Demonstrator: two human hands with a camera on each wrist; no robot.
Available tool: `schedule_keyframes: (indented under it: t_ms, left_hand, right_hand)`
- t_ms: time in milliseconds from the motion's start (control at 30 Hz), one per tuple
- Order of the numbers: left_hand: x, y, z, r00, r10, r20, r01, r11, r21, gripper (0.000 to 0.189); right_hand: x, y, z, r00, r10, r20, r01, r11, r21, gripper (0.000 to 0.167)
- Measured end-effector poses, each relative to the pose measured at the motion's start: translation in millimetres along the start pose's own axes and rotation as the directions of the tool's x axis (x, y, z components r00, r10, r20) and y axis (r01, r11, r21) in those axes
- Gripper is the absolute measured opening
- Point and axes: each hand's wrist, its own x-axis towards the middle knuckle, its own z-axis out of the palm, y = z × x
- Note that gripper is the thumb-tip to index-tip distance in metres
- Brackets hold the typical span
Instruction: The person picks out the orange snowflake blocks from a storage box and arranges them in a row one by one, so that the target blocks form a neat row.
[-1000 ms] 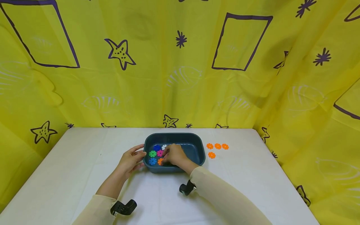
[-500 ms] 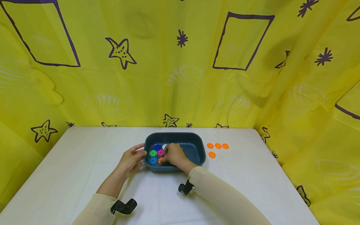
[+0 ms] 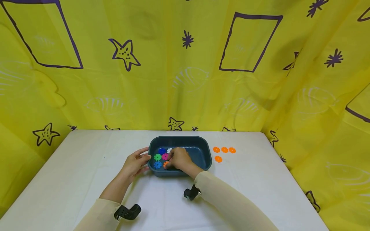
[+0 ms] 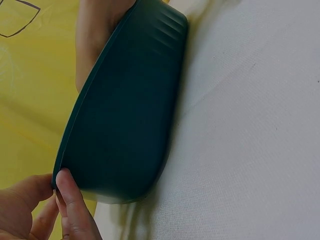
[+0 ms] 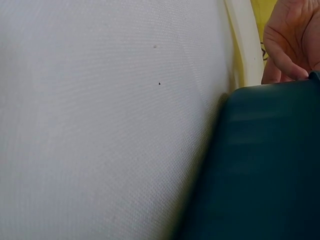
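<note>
In the head view a dark teal plastic basin [image 3: 199,141] sits on the white table. My left hand [image 3: 134,165] grips its left rim, thumb on the rim and the other fingers outside; the left wrist view shows fingertips [image 4: 70,185] at that rim. Inside, at the left, lie flower-shaped plastic discs: dark blue [image 3: 162,151], white [image 3: 169,150], green [image 3: 157,157], pink [image 3: 164,157], light blue [image 3: 157,165] and orange [image 3: 165,164]. My right hand [image 3: 180,158] reaches down into the basin, fingers bent, fingertips at the orange and pink discs. I cannot tell whether it pinches one.
Several loose orange flower discs [image 3: 224,149] lie on the table [image 3: 248,186] right of the basin. A yellow patterned curtain [image 3: 156,83] hangs behind the table and along its sides. Black cameras are strapped to both wrists, over beige sleeves [image 3: 228,199].
Both hands keep their places, the left at the rim and the right in the basin. The head view has shifted very slightly; the discs stay in the same arrangement.
</note>
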Motion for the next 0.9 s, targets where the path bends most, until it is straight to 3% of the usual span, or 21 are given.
schedule_keyframes:
  t_ms: [900]
  left_hand:
    - [-1.1,0.6,0.1,1.0,-0.01,-0.008,0.01,1.0,-0.005,0.047]
  right_hand:
    - [-2.1,1.5,-3.1,1.0,-0.022,0.013,0.021,0.994,0.105,0.021]
